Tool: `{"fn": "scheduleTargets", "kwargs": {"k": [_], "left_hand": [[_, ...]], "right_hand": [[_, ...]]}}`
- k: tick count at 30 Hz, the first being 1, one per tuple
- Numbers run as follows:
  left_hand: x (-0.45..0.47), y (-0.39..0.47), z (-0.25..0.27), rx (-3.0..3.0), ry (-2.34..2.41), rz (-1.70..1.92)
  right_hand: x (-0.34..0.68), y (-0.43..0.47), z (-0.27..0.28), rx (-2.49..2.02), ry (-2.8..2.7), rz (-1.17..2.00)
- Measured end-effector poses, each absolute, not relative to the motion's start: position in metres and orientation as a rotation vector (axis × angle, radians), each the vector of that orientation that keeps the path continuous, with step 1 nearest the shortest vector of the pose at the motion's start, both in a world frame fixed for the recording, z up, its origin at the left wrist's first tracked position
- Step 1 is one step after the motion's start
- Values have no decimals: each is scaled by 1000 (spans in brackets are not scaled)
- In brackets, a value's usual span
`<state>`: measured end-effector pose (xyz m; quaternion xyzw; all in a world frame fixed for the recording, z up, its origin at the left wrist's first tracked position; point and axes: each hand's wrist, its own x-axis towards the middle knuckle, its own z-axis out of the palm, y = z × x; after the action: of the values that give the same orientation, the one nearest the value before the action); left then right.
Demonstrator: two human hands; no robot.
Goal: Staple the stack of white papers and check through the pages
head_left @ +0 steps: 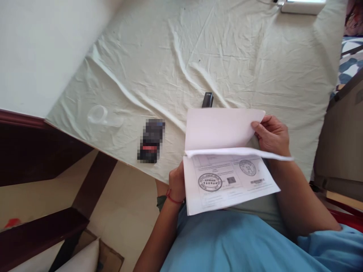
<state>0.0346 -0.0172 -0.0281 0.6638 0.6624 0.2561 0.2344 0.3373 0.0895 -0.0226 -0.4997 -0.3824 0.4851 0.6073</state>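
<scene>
A stack of printed papers [210, 198] with round and oval ink stamps is held over the table edge, in front of my blue shirt. My right hand [273, 132] pinches the upper right corner of the lifted sheets, thumb on top, their blank side facing me. At the left edge of the papers my left hand [177, 183] is closed, its fingers mostly hidden behind them. A red string circles the left wrist. Just beyond the lifted sheets lies a small black object [208, 99], perhaps a stapler, partly covered by the paper.
On the pale cloth-covered table [147, 56], a pixelated dark phone-like object [151, 141] lies left of the papers. Farther left sits a clear round plastic piece [97, 114]. A white device [303, 6] with a cable stands at the far right. Dark wooden furniture [79, 192] borders the left.
</scene>
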Motion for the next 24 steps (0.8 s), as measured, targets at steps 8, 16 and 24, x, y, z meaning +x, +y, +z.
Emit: {"fn": "scheduleTargets", "kwargs": {"k": [8, 16, 24], "left_hand": [[33, -17, -38, 2089, 1868, 660], [40, -15, -29, 2106, 1887, 730], [38, -16, -31, 2050, 1878, 759]], "right_hand": [[342, 91, -24, -1295, -908, 1103], [339, 96, -33, -1106, -938, 1097], [338, 96, -32, -1125, -918, 1133]]}}
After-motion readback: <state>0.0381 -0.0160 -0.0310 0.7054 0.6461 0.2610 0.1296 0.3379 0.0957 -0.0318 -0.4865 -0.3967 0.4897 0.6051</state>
